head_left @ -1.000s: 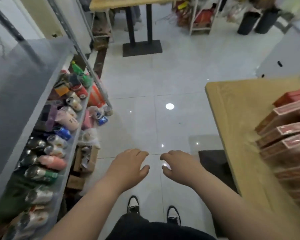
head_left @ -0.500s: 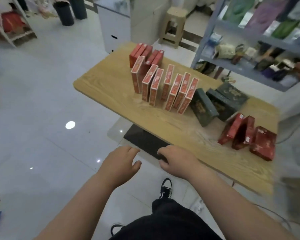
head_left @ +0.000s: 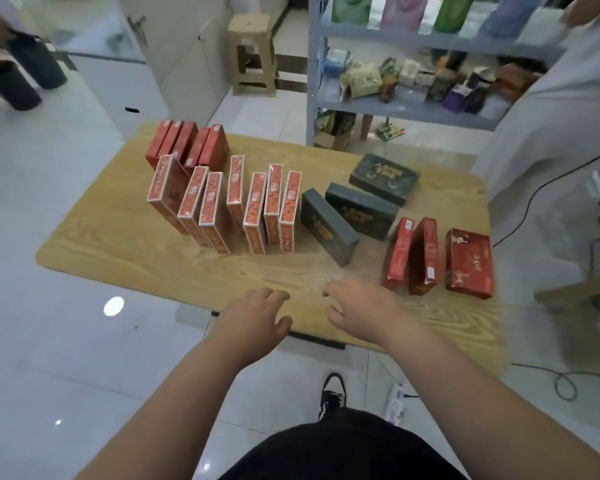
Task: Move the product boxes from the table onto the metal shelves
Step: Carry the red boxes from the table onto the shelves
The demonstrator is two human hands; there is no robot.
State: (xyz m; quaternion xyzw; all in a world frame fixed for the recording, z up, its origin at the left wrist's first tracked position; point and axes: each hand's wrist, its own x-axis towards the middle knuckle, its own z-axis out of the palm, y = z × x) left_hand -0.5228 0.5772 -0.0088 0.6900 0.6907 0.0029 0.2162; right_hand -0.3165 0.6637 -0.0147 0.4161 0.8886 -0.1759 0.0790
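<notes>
both hands are empty, fingers loosely curled and parted: the left hand [head_left: 257, 315] and right hand [head_left: 359, 311] hover side by side over the near edge of the worktop [head_left: 125, 244], touching no box.

taking the grey-green boxes [head_left: 328, 225] in the middle of the worktop as the landmark: to their left stands a row of orange-red boxes [head_left: 253, 213] on end, close together like dominoes, some leaning. behind that row, at the far left corner, is a tighter cluster of plain red boxes [head_left: 187, 143]. to the right of the grey-green ones are three dark red boxes [head_left: 468, 263], two propped on edge against each other and one lying flat. beyond them, past the far edge of the worktop, is the metal shelf unit [head_left: 406, 105], already carrying mixed goods.

the boxes look like light, stiff cardboard, the orange-red ones with a glossy wrap that may be slippery. the upright row looks easy to topple, so a nudge could knock down its neighbours. a sensible hold is across the two broad faces, or several squeezed together from the ends of the row. none of these boxes has been lifted yet.
</notes>
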